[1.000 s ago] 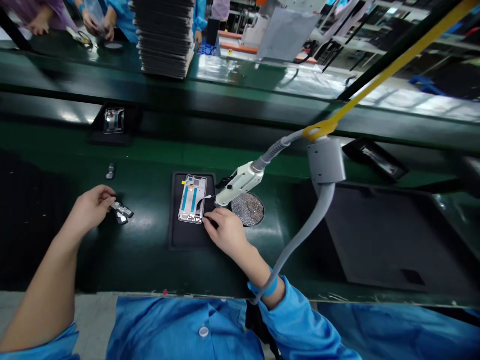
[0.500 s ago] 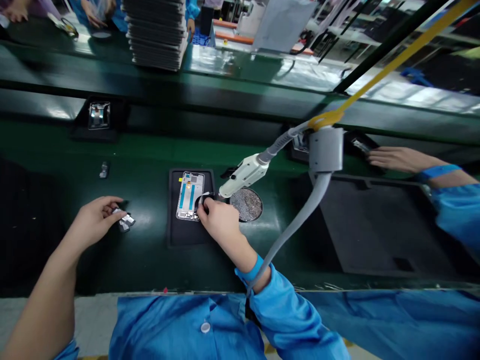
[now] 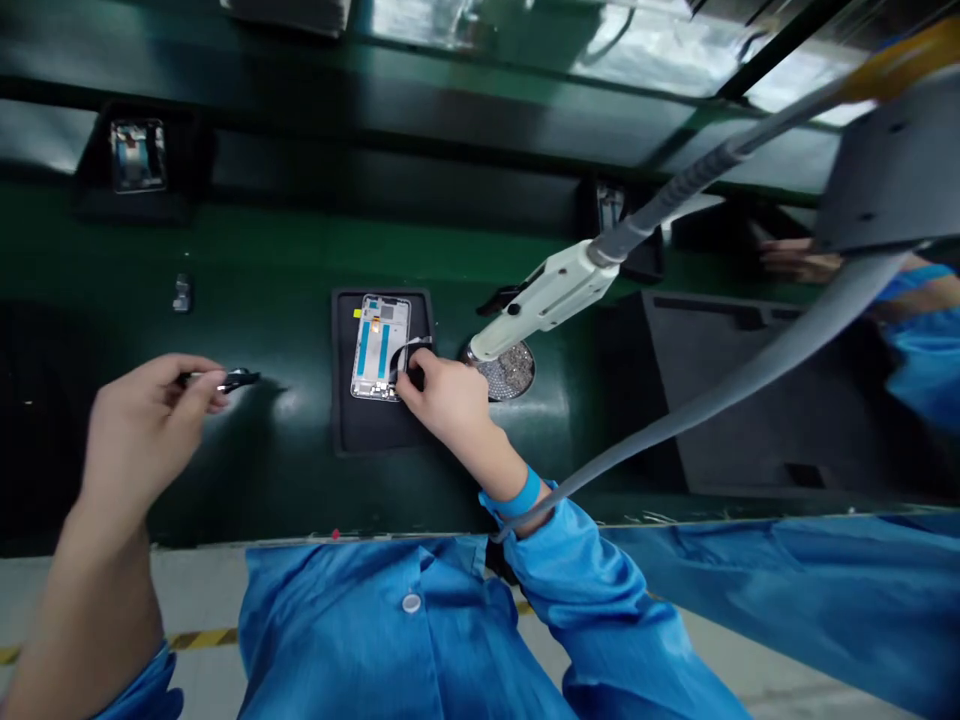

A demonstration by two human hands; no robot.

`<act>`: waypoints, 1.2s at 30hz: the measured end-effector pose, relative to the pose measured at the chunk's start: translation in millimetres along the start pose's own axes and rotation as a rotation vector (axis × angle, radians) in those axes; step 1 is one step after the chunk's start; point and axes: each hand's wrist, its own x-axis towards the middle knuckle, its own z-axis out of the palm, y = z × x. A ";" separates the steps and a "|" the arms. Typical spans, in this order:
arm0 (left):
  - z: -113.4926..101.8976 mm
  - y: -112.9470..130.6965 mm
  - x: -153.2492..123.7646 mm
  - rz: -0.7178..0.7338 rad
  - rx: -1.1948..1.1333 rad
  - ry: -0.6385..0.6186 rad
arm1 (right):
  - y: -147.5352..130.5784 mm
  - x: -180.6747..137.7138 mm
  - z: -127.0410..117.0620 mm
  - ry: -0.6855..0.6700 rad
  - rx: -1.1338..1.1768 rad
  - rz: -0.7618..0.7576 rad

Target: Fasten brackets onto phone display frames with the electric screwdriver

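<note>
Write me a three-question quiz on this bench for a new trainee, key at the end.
1. True or false: the phone frame lies on the black tray.
2. Fill the gap: seen from the worker's place, the round dish lies to the ____ of the tray.
3. What is the left hand pinching? A) the phone frame; B) a small dark part; C) the round dish.

Key: 1. True. 2. Right. 3. B.
</note>
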 end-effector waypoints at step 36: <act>83.7 79.6 -71.8 0.510 -0.387 -0.258 | 32.5 -89.1 -39.6 -0.209 0.856 -0.311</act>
